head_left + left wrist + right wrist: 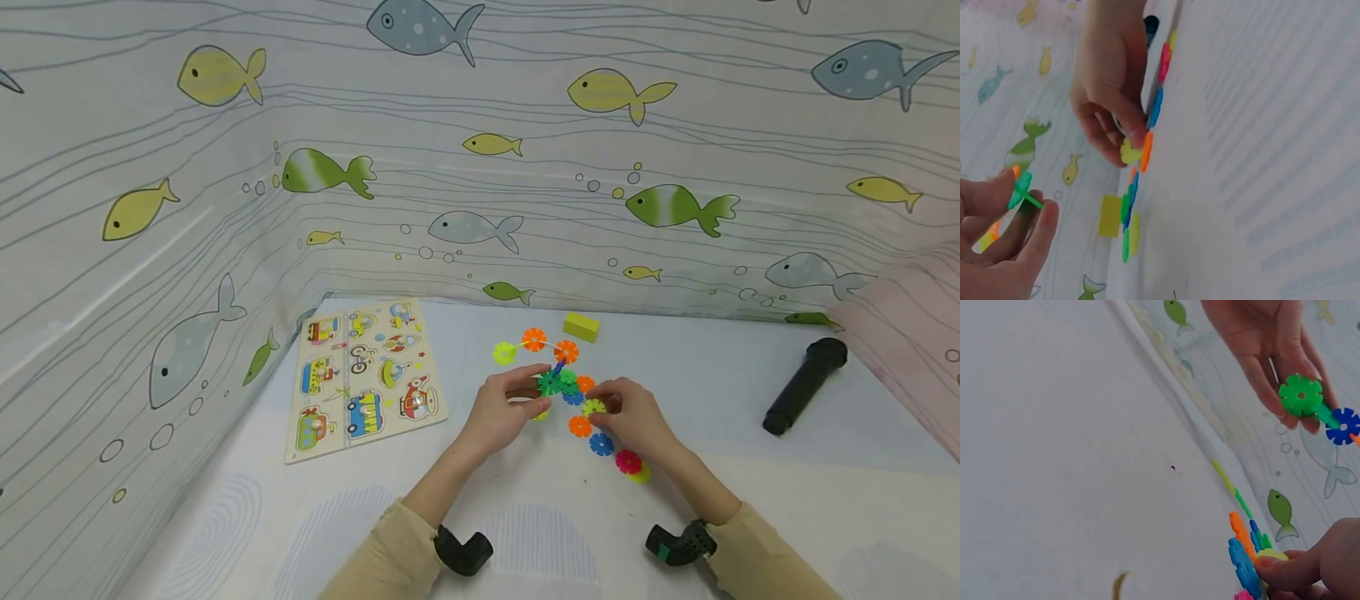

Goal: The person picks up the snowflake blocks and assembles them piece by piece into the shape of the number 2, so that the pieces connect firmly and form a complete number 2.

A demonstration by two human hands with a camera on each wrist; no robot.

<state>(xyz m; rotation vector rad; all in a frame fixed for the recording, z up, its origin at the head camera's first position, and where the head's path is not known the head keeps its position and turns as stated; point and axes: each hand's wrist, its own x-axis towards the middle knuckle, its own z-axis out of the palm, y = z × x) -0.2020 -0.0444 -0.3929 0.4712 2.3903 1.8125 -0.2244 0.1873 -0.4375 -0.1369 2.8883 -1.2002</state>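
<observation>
green snowflake disc (1300,395) pinched by left hand (504,411), yellow-green disc (594,407) pinched by right hand (633,417)

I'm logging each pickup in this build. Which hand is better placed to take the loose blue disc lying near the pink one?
Probably the right hand: the blue disc lies just below it, while the left hand is across the cluster, gripping the green disc. But its fingers already pinch a yellow-green disc.

Two bare hands are seen, the left hand (504,410) and the right hand (633,417). Long tan sleeves (390,554) are worn on both arms. A small black camera (462,550) is strapped at each wrist; a green spot is seen on the right one.
</observation>
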